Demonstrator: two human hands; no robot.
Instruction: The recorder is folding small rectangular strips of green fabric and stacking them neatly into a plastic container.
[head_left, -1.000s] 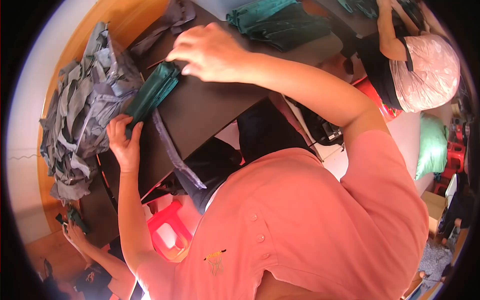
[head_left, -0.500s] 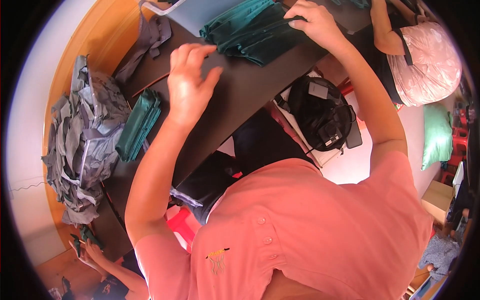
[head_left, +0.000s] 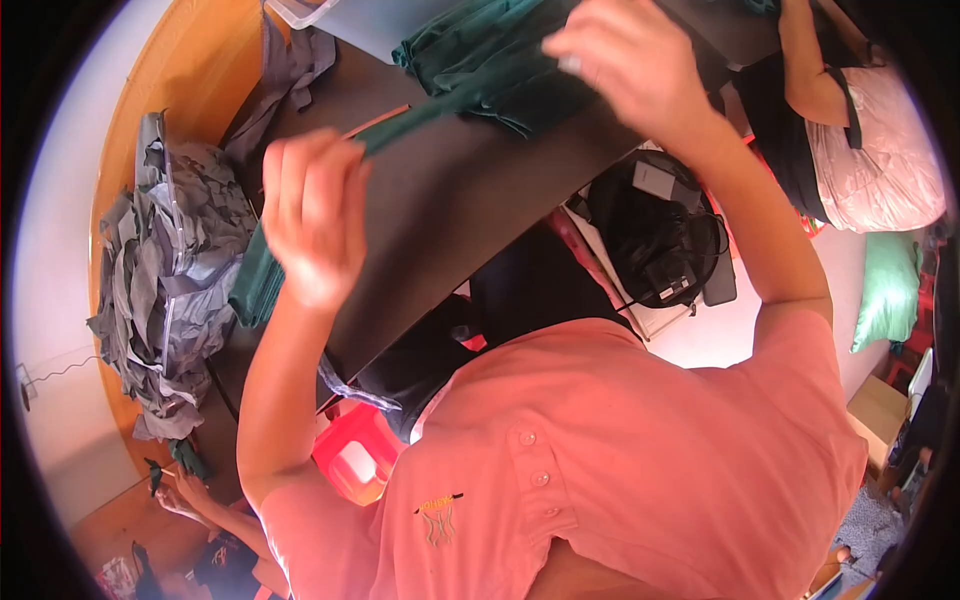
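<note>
A narrow dark green fabric piece (head_left: 412, 120) stretches across above the dark table. My left hand (head_left: 315, 215) is closed on its left end, fingers curled. Toward the other end, my right hand (head_left: 640, 70) has its fingers pressed together at the fabric; motion blurs this hand and partly hides the grip. Below and between them lies a pile of dark green folded fabric (head_left: 450, 55). Beside my left wrist rests a folded green fabric bundle (head_left: 262, 285), partly covered by the hand.
Grey fabric pieces (head_left: 180, 260) heap up at the left, with a grey strap-like cloth (head_left: 300, 70) farther back. A pale plastic bin (head_left: 365, 25) stands behind the green pile. A black bag (head_left: 655, 235) sits right of my lap. Other people work at right and lower left.
My left hand has moved left and down, from open fingers to closed on the green fabric, drawing it out from the pile. My right hand has shifted slightly right and nearer.
</note>
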